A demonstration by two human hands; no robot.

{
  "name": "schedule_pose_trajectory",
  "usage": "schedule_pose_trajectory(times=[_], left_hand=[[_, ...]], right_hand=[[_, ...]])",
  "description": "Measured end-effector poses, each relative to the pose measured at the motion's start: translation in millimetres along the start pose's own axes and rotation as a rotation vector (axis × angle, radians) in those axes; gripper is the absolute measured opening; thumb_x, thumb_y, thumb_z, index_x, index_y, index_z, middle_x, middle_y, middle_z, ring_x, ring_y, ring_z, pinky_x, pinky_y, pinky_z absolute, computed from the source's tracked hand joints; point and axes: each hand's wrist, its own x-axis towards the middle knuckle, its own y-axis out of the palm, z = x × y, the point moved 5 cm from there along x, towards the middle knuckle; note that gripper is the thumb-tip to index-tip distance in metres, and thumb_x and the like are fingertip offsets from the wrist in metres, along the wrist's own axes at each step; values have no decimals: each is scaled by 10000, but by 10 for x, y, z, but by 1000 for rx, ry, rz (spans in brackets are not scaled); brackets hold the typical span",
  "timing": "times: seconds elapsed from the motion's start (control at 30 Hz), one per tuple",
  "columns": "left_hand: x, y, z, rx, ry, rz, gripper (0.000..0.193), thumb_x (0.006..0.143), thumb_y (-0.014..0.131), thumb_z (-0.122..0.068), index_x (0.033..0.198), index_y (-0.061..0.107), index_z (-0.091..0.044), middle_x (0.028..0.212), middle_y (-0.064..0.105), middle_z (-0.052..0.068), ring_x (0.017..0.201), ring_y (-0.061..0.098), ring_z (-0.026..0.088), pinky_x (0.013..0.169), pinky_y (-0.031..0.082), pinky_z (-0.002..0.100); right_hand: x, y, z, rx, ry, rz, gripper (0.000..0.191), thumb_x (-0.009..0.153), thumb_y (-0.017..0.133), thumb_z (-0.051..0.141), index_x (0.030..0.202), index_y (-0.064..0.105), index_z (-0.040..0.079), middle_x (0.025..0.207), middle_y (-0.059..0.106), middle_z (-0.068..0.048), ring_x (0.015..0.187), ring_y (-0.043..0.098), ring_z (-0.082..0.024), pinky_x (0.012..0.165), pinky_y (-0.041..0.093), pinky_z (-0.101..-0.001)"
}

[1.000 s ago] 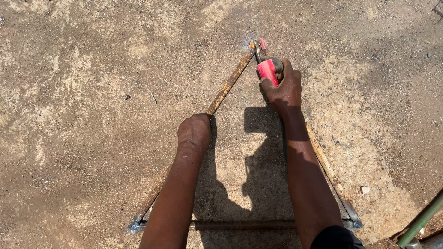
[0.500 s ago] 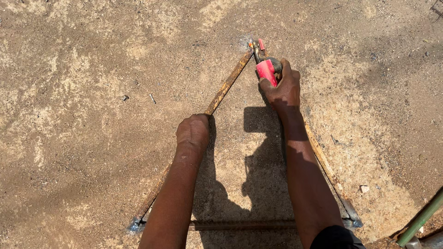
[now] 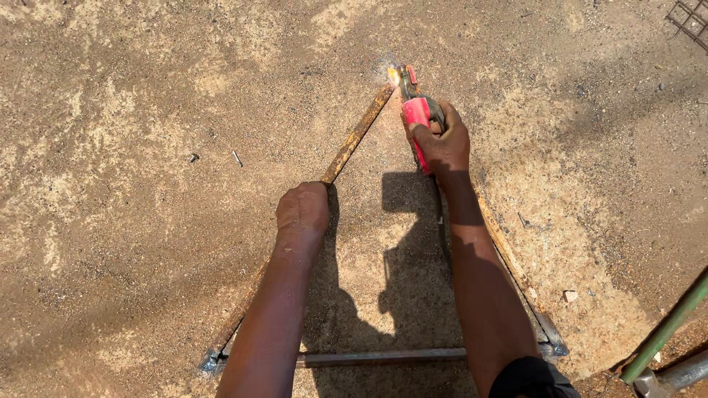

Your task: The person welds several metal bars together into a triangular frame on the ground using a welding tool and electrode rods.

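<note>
mostly rusty triangular rod frame (image 3: pixel 358 136) (sandy ground (image 3: pixel 133 184))

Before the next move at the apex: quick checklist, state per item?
1. Left hand pressing on the left bar: ok, fist rests on it.
2. Right hand gripping the red holder: ok, fingers wrapped round it.
3. Holder tip at the apex joint: ok, a bright glow shows there.
4. Bars meeting at the apex: cannot tell, glow and holder cover the contact.
5. Bottom bar joined at both corners: cannot tell, the arms hide part of it and the corners are small.
6. Hand protection: not ok, both hands are bare.
</note>
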Motion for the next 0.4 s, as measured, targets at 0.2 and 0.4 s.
schedule_pose_trajectory(times=[0.2,0.4], left_hand=[[3,55,100,-52,22,-52,230,958,640,-39,1139,764,-109,1171,741,153,1048,743,295,910,602,416],[-41,182,175,-99,29,-19,205,1001,642,-171,1138,782,-107,1192,748,163,1048,748,334,901,610,441]], right_hand=[[-343,-819,508,705,167,5,799,896,781,279,1521,417,-61,1040,622,-175,667,673,-197,513,600,-316],[-1425,-1779,992,848,238,226,834,910,831,269,1568,370,45,1192,648,-184,689,671,-190,506,570,-311]])
